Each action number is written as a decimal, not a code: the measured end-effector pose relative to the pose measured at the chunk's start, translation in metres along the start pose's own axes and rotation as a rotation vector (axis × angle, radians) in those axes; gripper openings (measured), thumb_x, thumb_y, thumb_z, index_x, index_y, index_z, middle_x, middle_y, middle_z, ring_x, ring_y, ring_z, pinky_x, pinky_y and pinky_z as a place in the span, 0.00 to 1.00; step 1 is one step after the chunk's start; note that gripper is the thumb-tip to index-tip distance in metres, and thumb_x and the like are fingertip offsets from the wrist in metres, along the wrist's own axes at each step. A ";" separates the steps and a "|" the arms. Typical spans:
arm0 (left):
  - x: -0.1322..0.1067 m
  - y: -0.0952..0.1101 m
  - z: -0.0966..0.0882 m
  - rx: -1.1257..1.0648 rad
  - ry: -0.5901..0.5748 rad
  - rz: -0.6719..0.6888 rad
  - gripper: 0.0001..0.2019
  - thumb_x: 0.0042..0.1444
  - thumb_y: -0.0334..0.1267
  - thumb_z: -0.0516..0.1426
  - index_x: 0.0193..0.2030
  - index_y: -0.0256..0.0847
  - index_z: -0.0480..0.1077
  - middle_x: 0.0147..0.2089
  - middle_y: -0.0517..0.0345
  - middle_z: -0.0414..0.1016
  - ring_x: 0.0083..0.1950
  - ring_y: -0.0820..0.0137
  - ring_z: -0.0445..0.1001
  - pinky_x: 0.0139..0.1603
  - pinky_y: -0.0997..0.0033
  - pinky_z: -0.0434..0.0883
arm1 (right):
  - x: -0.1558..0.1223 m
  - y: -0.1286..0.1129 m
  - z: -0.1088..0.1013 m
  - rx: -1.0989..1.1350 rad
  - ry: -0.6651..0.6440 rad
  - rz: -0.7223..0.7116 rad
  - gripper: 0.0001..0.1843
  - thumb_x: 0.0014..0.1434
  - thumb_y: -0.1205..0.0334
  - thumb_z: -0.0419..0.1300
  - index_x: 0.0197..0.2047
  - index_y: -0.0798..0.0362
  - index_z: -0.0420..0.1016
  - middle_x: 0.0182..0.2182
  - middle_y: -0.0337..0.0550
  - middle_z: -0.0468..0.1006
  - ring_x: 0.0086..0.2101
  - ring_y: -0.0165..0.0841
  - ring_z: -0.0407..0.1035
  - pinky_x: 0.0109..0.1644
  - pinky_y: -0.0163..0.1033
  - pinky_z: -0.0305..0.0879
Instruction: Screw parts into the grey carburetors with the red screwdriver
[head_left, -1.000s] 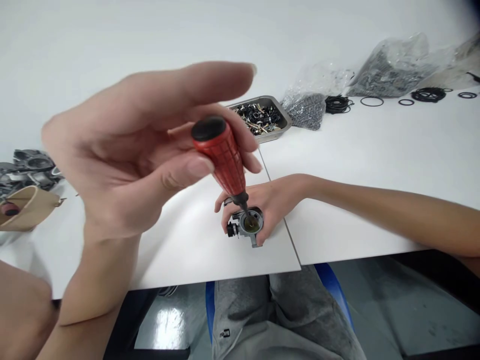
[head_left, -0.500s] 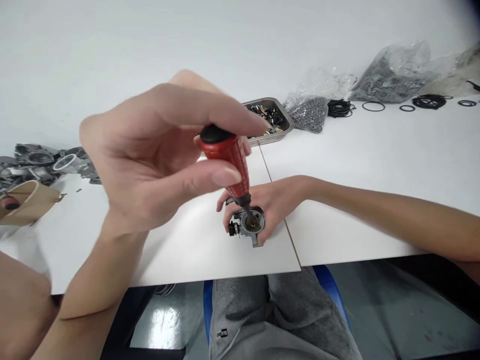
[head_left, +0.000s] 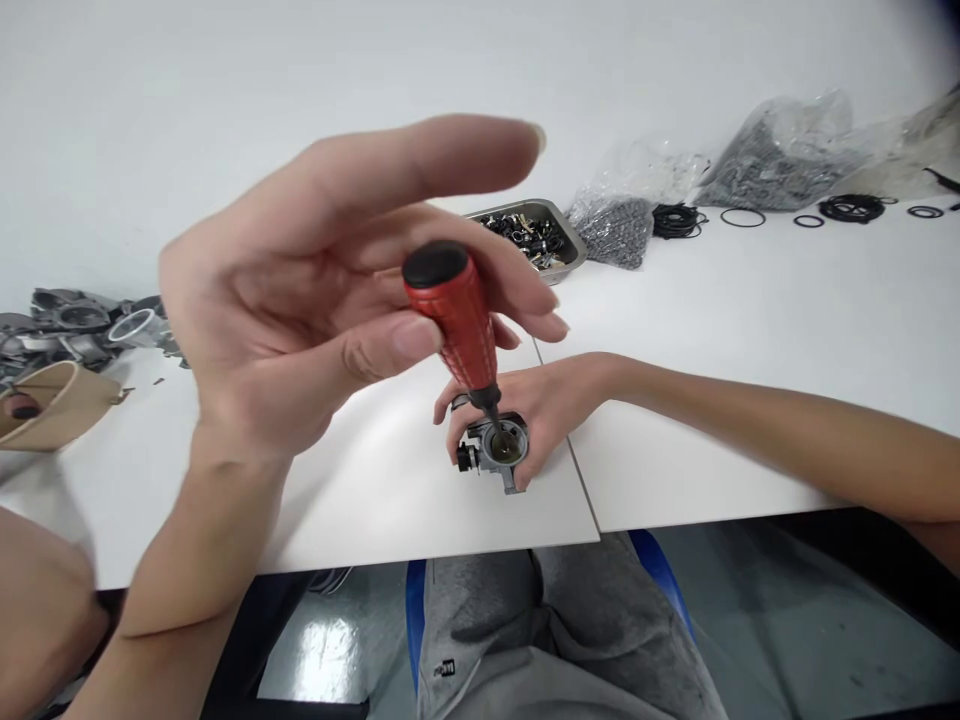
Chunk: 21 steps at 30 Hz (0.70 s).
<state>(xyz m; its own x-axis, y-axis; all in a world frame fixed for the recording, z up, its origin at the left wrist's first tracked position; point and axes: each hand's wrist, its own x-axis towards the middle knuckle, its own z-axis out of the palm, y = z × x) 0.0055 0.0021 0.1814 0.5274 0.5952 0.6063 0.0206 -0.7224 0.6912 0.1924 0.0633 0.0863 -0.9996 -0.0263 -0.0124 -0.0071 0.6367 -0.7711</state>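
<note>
My left hand [head_left: 322,260] is loosely curled round the red handle of a screwdriver [head_left: 454,310] with a black end cap. Its thumb lies against the near side, other fingers pass behind, and the index finger is lifted clear. The screwdriver leans slightly, its tip down inside the round bore of a small grey metal carburetor [head_left: 491,458]. What the tip touches inside is too small to make out. My right hand [head_left: 534,405] is closed round the carburetor from behind and the right, pressing it to the white table. A black knob sticks out on the carburetor's left.
A metal tray [head_left: 574,250] of small parts stands behind my hands. Farther right are plastic bags [head_left: 780,155] of parts and black rubber rings [head_left: 851,208]. Grey metal castings [head_left: 71,325] and a tan holder [head_left: 64,405] lie at the left. A seam [head_left: 581,480] crosses the table.
My left index finger has lifted off the screwdriver, and the other fingers have spread further round it. The thumb has slid back left on the handle. My right hand and the carburetor stay put.
</note>
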 end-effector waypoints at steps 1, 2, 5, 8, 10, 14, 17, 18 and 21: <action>0.000 0.001 0.000 -0.002 -0.018 0.000 0.17 0.58 0.28 0.56 0.55 0.39 0.68 0.44 0.63 0.76 0.47 0.58 0.80 0.42 0.50 0.82 | 0.000 0.000 0.000 -0.003 0.000 -0.006 0.29 0.51 0.55 0.70 0.55 0.50 0.69 0.58 0.45 0.58 0.59 0.38 0.58 0.65 0.40 0.53; 0.000 0.001 0.002 0.001 -0.018 0.021 0.16 0.59 0.29 0.55 0.54 0.39 0.69 0.46 0.62 0.76 0.48 0.58 0.79 0.44 0.51 0.82 | 0.000 0.000 0.000 -0.001 -0.001 -0.010 0.29 0.51 0.55 0.70 0.55 0.50 0.69 0.58 0.45 0.58 0.59 0.38 0.58 0.65 0.40 0.53; 0.001 -0.005 0.006 0.023 0.058 0.114 0.12 0.56 0.37 0.61 0.47 0.39 0.74 0.46 0.60 0.75 0.44 0.64 0.80 0.42 0.58 0.83 | 0.000 0.001 0.000 0.027 -0.007 -0.013 0.29 0.52 0.55 0.70 0.55 0.50 0.69 0.57 0.45 0.59 0.58 0.38 0.59 0.63 0.39 0.56; 0.004 -0.015 0.007 0.013 0.131 0.223 0.11 0.51 0.41 0.64 0.41 0.41 0.76 0.38 0.59 0.74 0.35 0.68 0.79 0.31 0.62 0.81 | 0.000 0.001 0.001 0.042 -0.003 -0.005 0.29 0.51 0.57 0.70 0.55 0.50 0.69 0.58 0.45 0.59 0.57 0.38 0.60 0.63 0.39 0.57; 0.005 -0.019 0.005 -0.028 0.145 0.241 0.13 0.50 0.40 0.65 0.43 0.40 0.76 0.35 0.58 0.74 0.35 0.64 0.80 0.30 0.61 0.81 | 0.000 0.001 0.001 0.030 0.005 0.002 0.29 0.50 0.58 0.71 0.54 0.51 0.70 0.58 0.45 0.58 0.57 0.39 0.60 0.64 0.39 0.55; 0.005 -0.016 -0.001 -0.107 0.096 0.077 0.16 0.49 0.38 0.66 0.47 0.42 0.75 0.35 0.57 0.75 0.42 0.52 0.81 0.37 0.48 0.82 | 0.000 0.000 0.001 0.004 0.010 0.007 0.30 0.50 0.57 0.71 0.55 0.49 0.70 0.58 0.45 0.59 0.57 0.40 0.60 0.63 0.41 0.56; 0.007 -0.012 -0.006 -0.073 -0.033 0.078 0.16 0.51 0.35 0.64 0.49 0.43 0.75 0.39 0.58 0.77 0.42 0.53 0.81 0.36 0.45 0.82 | 0.000 0.001 0.001 -0.004 0.012 0.006 0.31 0.49 0.57 0.71 0.55 0.50 0.70 0.58 0.46 0.59 0.57 0.40 0.60 0.63 0.41 0.56; 0.008 -0.012 -0.006 -0.067 -0.054 0.117 0.16 0.50 0.35 0.64 0.48 0.42 0.75 0.40 0.59 0.77 0.42 0.54 0.81 0.35 0.47 0.82 | 0.000 0.002 0.001 0.008 0.012 0.003 0.30 0.50 0.57 0.71 0.55 0.50 0.70 0.58 0.46 0.60 0.57 0.39 0.60 0.63 0.40 0.57; 0.011 -0.017 -0.002 -0.069 0.001 0.251 0.16 0.45 0.36 0.68 0.42 0.40 0.77 0.39 0.58 0.78 0.42 0.58 0.81 0.31 0.59 0.83 | 0.000 0.005 0.002 0.077 0.012 -0.009 0.30 0.50 0.56 0.71 0.55 0.50 0.70 0.57 0.45 0.60 0.54 0.36 0.62 0.61 0.38 0.59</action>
<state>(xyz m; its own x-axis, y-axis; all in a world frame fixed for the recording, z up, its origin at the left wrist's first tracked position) 0.0087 0.0216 0.1770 0.5082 0.4007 0.7624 -0.1690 -0.8216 0.5444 0.1923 0.0649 0.0806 -0.9997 -0.0227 0.0020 -0.0146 0.5752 -0.8179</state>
